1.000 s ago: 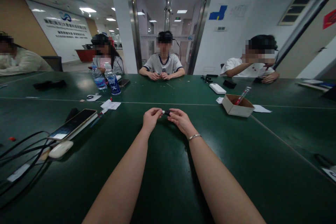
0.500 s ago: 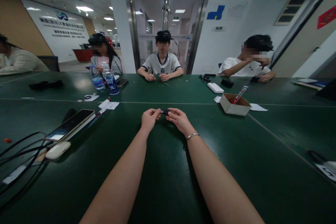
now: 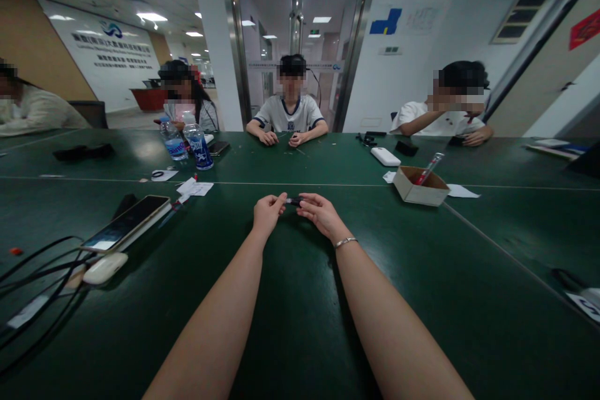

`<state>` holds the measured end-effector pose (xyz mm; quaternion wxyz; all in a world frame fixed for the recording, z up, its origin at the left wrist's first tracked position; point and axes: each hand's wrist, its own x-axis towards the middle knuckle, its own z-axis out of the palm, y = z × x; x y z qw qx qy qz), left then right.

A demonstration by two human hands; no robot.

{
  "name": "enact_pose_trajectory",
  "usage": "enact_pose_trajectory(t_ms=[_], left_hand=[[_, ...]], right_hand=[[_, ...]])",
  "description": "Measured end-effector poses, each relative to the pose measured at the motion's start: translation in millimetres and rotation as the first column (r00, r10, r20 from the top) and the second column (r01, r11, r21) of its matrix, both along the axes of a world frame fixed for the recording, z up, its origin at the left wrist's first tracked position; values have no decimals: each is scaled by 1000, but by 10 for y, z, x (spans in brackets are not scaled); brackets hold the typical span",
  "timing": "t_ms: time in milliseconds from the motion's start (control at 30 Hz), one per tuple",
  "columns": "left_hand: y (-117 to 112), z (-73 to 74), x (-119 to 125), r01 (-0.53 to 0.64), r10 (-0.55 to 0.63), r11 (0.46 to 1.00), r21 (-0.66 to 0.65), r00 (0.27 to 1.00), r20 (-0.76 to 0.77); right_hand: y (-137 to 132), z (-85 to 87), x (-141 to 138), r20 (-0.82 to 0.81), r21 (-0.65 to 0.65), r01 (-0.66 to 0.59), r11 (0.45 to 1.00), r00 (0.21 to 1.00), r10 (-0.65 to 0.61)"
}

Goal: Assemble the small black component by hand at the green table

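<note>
Both my arms reach out over a dark green table point(image 3: 300, 300). My left hand point(image 3: 267, 212) and my right hand point(image 3: 321, 212) meet in front of me, fingers curled. Between their fingertips they pinch a small dark object point(image 3: 293, 201), too small to name, just above the tabletop. A thin bracelet point(image 3: 345, 241) circles my right wrist.
A phone point(image 3: 126, 221), a white oval device point(image 3: 105, 267) and black cables point(image 3: 32, 281) lie at left. Two water bottles point(image 3: 199, 147) stand farther back. An open cardboard box point(image 3: 419, 186) holding a pen sits at right. Several people sit along the far side.
My hands have stayed together on the small object, with only slight finger shifts. The person opposite has moved their hands apart a little.
</note>
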<state>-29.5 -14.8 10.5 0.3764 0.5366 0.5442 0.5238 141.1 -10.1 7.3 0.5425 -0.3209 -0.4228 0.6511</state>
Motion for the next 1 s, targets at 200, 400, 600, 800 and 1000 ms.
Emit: enact_pose_trajectory(t_ms=[200,400,600,800,1000], left_hand=[[43,-72,-11,-26,30,998,49,995,-96],[18,-46,-18,-49,58,998,51,982,-181],[9,-28,-9,-49,57,998,44,980,-190],[-1,-16,-7,-39,43,999,28,983,-180],[30,-28,-10,-25,24,1000,-2,977,-210]], right_hand=[[8,-13,-3,-5,-2,-12,1000,1000,12],[-2,-2,-2,8,-3,-28,1000,1000,28],[-12,13,3,10,-5,-47,999,999,47],[-13,22,11,19,-2,-65,998,998,65],[-22,35,16,9,-4,-77,997,997,77]])
